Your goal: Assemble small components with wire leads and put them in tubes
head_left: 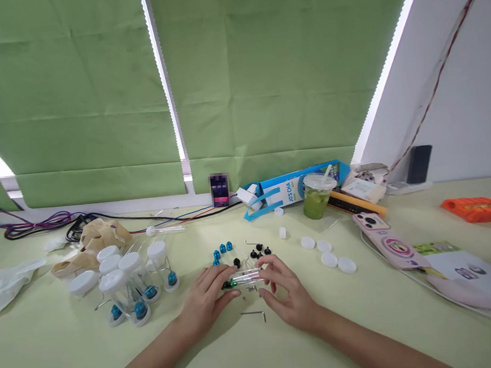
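Between my two hands lies a clear plastic tube (248, 277) on its side, with something dark and shiny green at its left end. My left hand (206, 297) is closed around that left end, fingers over the top and thumb below. The fingers of my right hand (290, 295) are on the tube's right end, its thumb lower down. Just behind stand blue metal knobs (222, 248) and black knobs (259, 251). A hex key (255, 313) lies in front of the tube. Small metal bits beneath the tube are partly hidden.
At left stand several clear tubes with white caps (130, 262) and blue knobs inside. Loose white caps (328, 259) lie right of my hands. Farther back are a green drink cup (315, 201), a blue paper bag (272, 196) and cables (45, 225). A pink phone (390, 240) lies right.
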`<state>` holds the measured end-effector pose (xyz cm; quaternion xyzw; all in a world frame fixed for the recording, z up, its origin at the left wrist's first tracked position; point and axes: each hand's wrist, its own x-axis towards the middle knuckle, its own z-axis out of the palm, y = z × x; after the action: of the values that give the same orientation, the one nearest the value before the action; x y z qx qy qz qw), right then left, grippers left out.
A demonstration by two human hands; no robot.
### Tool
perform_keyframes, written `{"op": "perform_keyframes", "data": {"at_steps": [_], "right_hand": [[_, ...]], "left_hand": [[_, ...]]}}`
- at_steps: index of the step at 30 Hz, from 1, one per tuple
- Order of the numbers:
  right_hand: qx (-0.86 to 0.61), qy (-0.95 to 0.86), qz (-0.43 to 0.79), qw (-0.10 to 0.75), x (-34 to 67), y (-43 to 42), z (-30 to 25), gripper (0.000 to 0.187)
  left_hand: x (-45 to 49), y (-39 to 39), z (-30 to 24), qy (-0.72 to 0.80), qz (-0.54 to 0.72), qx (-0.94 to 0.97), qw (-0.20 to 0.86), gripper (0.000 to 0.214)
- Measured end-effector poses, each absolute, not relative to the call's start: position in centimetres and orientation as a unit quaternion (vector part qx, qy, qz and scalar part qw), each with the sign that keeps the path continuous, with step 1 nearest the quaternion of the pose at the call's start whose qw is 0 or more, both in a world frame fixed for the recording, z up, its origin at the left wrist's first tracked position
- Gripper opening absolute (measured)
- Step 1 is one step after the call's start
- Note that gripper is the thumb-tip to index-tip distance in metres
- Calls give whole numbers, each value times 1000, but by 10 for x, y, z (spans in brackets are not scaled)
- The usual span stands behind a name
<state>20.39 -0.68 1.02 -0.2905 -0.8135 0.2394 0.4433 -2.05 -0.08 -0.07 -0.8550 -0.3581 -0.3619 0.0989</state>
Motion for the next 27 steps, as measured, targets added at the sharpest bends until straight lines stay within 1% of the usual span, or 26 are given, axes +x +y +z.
{"op": "perform_keyframes", "data": {"at_steps": [7,12,14,17,19,21,23,24,27], "right_hand": [[-283,-847,210,399,203,-10,14,26],[-278,-859,197,382,202,-11,13,30],[-288,-848,211,391,202,-11,13,34],[-333,-798,237,443,203,-8,13,39],[-357,-773,247,462,204,-6,14,33],[-351,-792,246,434,206,-5,16,21],[-325,-839,229,372,207,-7,18,11],[-317,-859,217,339,206,-8,19,9],[-335,-888,176,262,204,-12,19,16]], "left_hand": [[-17,-4,4,-305,-386,-869,54,35],[-16,-4,3,-292,-385,-874,50,35],[-18,-2,0,-321,-394,-860,45,35],[-20,3,-3,-392,-426,-815,15,30],[-21,5,-1,-443,-453,-773,-32,27],[-21,8,2,-488,-481,-723,-87,25],[-20,10,5,-510,-516,-671,-155,24],[-20,11,6,-511,-534,-646,-194,24],[-21,15,7,-493,-572,-581,-303,25]]}}
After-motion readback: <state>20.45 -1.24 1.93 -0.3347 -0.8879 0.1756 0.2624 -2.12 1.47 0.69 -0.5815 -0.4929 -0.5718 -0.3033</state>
